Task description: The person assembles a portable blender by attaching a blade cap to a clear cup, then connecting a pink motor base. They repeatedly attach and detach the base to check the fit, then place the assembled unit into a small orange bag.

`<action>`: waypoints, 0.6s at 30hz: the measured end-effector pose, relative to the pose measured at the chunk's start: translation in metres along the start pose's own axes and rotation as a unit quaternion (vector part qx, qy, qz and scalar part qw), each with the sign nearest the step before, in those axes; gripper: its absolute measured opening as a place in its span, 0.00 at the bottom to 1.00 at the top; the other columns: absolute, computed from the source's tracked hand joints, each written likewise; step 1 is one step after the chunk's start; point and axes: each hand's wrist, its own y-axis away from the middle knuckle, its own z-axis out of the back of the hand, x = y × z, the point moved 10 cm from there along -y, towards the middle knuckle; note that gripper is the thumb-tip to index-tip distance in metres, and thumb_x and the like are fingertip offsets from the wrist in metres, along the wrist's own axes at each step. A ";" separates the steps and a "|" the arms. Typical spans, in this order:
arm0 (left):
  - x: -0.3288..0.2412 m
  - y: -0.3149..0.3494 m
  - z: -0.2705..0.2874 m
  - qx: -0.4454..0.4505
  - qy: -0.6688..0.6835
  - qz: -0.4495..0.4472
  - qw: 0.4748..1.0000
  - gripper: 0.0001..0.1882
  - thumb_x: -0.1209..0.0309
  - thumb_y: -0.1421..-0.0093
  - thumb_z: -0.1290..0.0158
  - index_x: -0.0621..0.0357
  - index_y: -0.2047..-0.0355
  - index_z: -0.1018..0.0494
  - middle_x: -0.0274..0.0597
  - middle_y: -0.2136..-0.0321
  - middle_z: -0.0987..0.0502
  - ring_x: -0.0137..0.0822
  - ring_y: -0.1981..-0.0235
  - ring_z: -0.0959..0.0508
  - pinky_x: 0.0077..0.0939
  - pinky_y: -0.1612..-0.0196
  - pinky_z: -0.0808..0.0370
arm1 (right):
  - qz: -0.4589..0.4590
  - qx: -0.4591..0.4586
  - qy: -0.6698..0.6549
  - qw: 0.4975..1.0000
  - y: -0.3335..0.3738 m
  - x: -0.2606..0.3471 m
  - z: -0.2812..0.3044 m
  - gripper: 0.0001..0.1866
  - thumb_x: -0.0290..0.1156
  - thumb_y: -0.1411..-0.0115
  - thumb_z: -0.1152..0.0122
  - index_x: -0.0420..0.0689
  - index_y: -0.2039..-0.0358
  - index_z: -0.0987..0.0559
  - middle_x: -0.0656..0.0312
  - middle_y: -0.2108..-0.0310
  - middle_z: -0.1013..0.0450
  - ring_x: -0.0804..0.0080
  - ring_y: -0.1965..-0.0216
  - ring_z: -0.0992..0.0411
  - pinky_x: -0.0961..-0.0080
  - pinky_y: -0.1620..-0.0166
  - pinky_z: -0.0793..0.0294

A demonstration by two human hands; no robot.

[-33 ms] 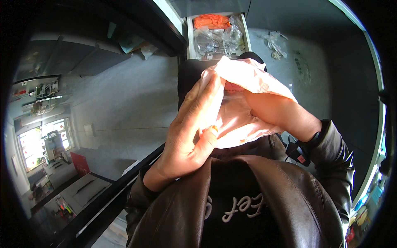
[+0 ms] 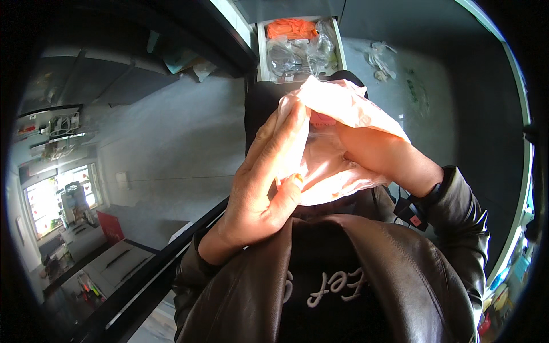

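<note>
A pale pink, thin plastic bag (image 2: 337, 103) is held up in front of my chest, with its mouth spread toward me. Bright light falls on it, and reddish print shows on its inner wall. My left hand (image 2: 260, 171) grips the left side of the bag, its long fingers laid along the outside and the thumb at the near rim. Through the mouth from the right goes my right hand (image 2: 372, 151). The bag hides its fingers, so what they do or hold cannot be seen. A dark band with a small black box (image 2: 410, 212) hangs at my right wrist.
Beyond my knees stands an open white drawer (image 2: 260, 54) with clear plastic bags (image 2: 291, 57) and an orange bag (image 2: 291, 28). Crumpled clear plastic (image 2: 380, 60) lies on the grey floor at its right. A black frame bar (image 2: 154, 274) runs along my left; dark panels (image 2: 492, 114) stand right.
</note>
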 end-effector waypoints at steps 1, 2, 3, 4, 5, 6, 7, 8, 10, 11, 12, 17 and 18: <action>0.000 0.000 -0.001 0.002 -0.008 -0.009 1.000 0.37 0.85 0.38 0.53 0.68 0.27 0.42 0.62 0.26 0.42 0.54 0.24 0.43 0.40 0.25 0.44 | 0.042 0.018 0.095 0.994 0.001 0.004 0.001 0.22 0.31 0.31 0.43 0.43 0.38 0.24 0.52 0.45 0.24 0.58 0.45 0.25 0.64 0.39 0.29; 0.002 0.000 -0.003 0.006 -0.005 -0.007 1.000 0.37 0.85 0.38 0.53 0.68 0.27 0.42 0.62 0.26 0.42 0.54 0.24 0.43 0.40 0.25 0.44 | 0.036 0.014 0.257 0.966 0.001 -0.001 0.005 0.21 0.32 0.30 0.44 0.45 0.39 0.23 0.52 0.45 0.24 0.58 0.45 0.25 0.63 0.40 0.28; 0.003 0.000 -0.004 0.011 -0.007 -0.007 1.000 0.37 0.85 0.38 0.52 0.68 0.27 0.42 0.62 0.26 0.42 0.54 0.24 0.43 0.40 0.25 0.44 | 0.004 0.010 0.412 0.911 -0.004 -0.011 0.012 0.20 0.32 0.30 0.44 0.46 0.39 0.22 0.53 0.45 0.23 0.58 0.45 0.25 0.63 0.40 0.28; 0.004 0.000 -0.005 0.013 -0.012 -0.008 1.000 0.37 0.84 0.38 0.52 0.68 0.27 0.42 0.62 0.26 0.42 0.54 0.24 0.43 0.40 0.24 0.45 | -0.001 0.015 0.508 0.861 -0.005 -0.015 0.015 0.20 0.31 0.31 0.43 0.46 0.40 0.22 0.53 0.45 0.23 0.58 0.44 0.25 0.62 0.40 0.28; 0.004 -0.001 -0.005 0.013 -0.008 -0.005 1.000 0.37 0.84 0.38 0.52 0.68 0.27 0.42 0.62 0.26 0.42 0.54 0.24 0.43 0.40 0.25 0.45 | -0.005 0.021 0.598 0.801 -0.006 -0.018 0.017 0.20 0.31 0.31 0.43 0.46 0.40 0.22 0.53 0.44 0.23 0.58 0.44 0.25 0.62 0.40 0.27; 0.005 -0.001 -0.005 0.010 -0.005 -0.003 1.000 0.38 0.85 0.39 0.52 0.68 0.27 0.42 0.62 0.26 0.42 0.54 0.24 0.43 0.40 0.25 0.44 | 0.018 0.039 0.639 0.768 -0.006 -0.017 0.012 0.20 0.30 0.32 0.42 0.45 0.40 0.21 0.52 0.44 0.23 0.58 0.43 0.25 0.62 0.40 0.27; 0.005 -0.001 -0.005 0.008 -0.010 0.002 1.000 0.38 0.85 0.39 0.53 0.68 0.27 0.42 0.62 0.26 0.42 0.54 0.24 0.43 0.40 0.25 0.44 | 0.024 0.043 0.652 0.757 -0.005 -0.017 0.011 0.20 0.30 0.33 0.42 0.45 0.40 0.22 0.52 0.44 0.23 0.57 0.43 0.24 0.62 0.41 0.26; 0.005 0.000 -0.006 0.015 -0.005 0.007 1.000 0.38 0.85 0.40 0.52 0.68 0.27 0.42 0.62 0.27 0.41 0.54 0.24 0.43 0.40 0.25 0.44 | -0.027 0.035 0.615 0.787 -0.005 -0.024 0.019 0.21 0.30 0.34 0.41 0.44 0.40 0.22 0.52 0.44 0.23 0.56 0.43 0.24 0.62 0.41 0.26; 0.005 0.002 -0.009 0.029 -0.008 0.017 0.999 0.39 0.85 0.40 0.52 0.68 0.27 0.42 0.62 0.27 0.41 0.54 0.24 0.43 0.40 0.25 0.44 | -0.095 0.025 0.529 0.843 0.001 -0.034 0.027 0.23 0.31 0.36 0.38 0.43 0.40 0.22 0.51 0.44 0.23 0.53 0.45 0.24 0.62 0.42 0.25; 0.005 0.002 -0.010 0.035 -0.014 0.017 0.999 0.39 0.85 0.41 0.52 0.68 0.27 0.42 0.62 0.27 0.41 0.55 0.24 0.42 0.40 0.25 0.43 | -0.097 0.037 0.512 0.853 0.002 -0.035 0.026 0.24 0.31 0.38 0.37 0.43 0.40 0.22 0.50 0.44 0.23 0.52 0.45 0.24 0.62 0.42 0.25; 0.004 0.002 -0.011 0.038 -0.018 0.012 0.999 0.39 0.85 0.41 0.52 0.68 0.27 0.42 0.62 0.27 0.41 0.55 0.24 0.42 0.40 0.25 0.43 | -0.034 0.082 0.548 0.832 0.003 -0.028 0.015 0.26 0.33 0.39 0.36 0.42 0.40 0.23 0.49 0.45 0.23 0.51 0.45 0.24 0.62 0.42 0.25; 0.004 0.003 -0.004 0.007 -0.024 0.004 1.000 0.40 0.86 0.43 0.52 0.69 0.27 0.42 0.62 0.27 0.40 0.55 0.24 0.42 0.41 0.25 0.43 | 0.076 0.234 0.609 0.754 0.010 -0.010 -0.018 0.33 0.39 0.47 0.31 0.40 0.42 0.23 0.46 0.50 0.21 0.49 0.47 0.24 0.63 0.43 0.24; 0.003 0.002 -0.004 0.006 -0.027 0.001 1.000 0.40 0.86 0.43 0.52 0.69 0.27 0.42 0.62 0.27 0.41 0.55 0.24 0.42 0.41 0.25 0.42 | -0.070 0.202 0.563 0.798 0.012 -0.014 0.001 0.33 0.39 0.48 0.31 0.40 0.42 0.23 0.46 0.52 0.21 0.49 0.48 0.23 0.62 0.44 0.24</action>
